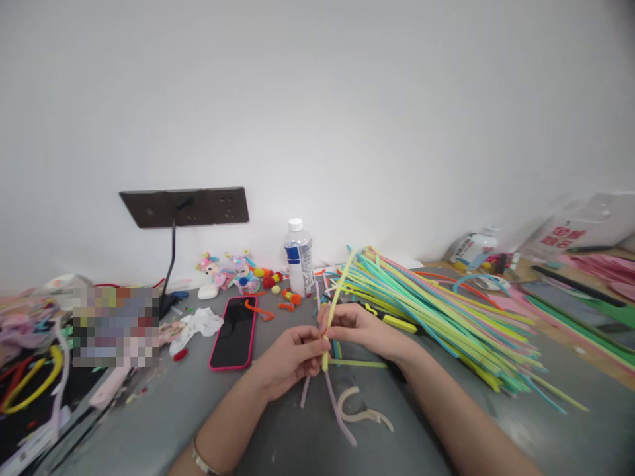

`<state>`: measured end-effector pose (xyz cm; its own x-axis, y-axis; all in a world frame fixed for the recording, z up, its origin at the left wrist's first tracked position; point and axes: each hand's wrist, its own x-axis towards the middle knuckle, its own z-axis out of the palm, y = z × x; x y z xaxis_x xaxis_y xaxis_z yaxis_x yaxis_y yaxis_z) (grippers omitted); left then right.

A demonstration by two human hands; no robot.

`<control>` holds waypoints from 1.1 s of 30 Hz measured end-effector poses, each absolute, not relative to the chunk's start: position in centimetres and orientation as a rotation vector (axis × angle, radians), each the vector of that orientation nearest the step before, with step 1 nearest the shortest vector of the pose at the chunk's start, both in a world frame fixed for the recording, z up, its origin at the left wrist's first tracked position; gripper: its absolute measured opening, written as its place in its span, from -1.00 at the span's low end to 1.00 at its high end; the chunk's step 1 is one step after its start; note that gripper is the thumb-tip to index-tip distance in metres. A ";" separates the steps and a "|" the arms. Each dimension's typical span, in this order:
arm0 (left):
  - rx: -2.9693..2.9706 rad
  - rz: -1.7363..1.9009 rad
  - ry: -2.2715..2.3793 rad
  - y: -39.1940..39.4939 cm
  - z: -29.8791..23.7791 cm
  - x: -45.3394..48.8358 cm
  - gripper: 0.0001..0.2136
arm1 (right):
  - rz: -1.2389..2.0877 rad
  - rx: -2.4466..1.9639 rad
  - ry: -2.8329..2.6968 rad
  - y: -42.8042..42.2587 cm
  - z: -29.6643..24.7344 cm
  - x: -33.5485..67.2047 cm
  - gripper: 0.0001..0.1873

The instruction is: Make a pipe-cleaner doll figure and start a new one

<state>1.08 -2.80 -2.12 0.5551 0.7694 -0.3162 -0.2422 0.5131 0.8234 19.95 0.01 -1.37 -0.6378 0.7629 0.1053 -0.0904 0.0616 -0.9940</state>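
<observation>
Both my hands meet over the grey mat, fingers pinched close together. My left hand (296, 357) grips the lower part of a yellow pipe cleaner (340, 284), where it seems wound around purple ones. My right hand (351, 325) pinches the same yellow pipe cleaner a little higher, its free end rising up and to the right. Below the fingers hang two purple pipe cleaner (338, 411) ends. A yellow-green strand (362, 363) runs off to the right behind the hands. A curled cream pipe cleaner (364, 415) lies on the mat nearby. My fingers partly hide the join.
A big bundle of coloured pipe cleaners (446, 311) spreads across the right. A pink-cased phone (233, 334) lies left of my hands. Behind stand a bottle (299, 261) and small pony figures (243, 272). A black cable (172, 258) drops from the wall socket (208, 207).
</observation>
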 end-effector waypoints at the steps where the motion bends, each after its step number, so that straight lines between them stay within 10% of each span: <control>1: 0.807 0.678 0.755 -2.8 -2.1 1.1 -0.60 | 1.655 -0.681 -1.691 0.0 -1.4 20.0 -0.74; 33: 0.930 0.817 0.818 -2.7 -2.5 1.2 -0.61 | 1.376 -0.772 -1.627 0.2 -1.8 18.8 -0.69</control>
<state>1.25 -2.68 -2.52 0.4454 0.8643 -0.2337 -0.2331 0.3640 0.9018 18.85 0.20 -1.82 -0.4501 0.8675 0.2118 -0.0650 0.2047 -0.9767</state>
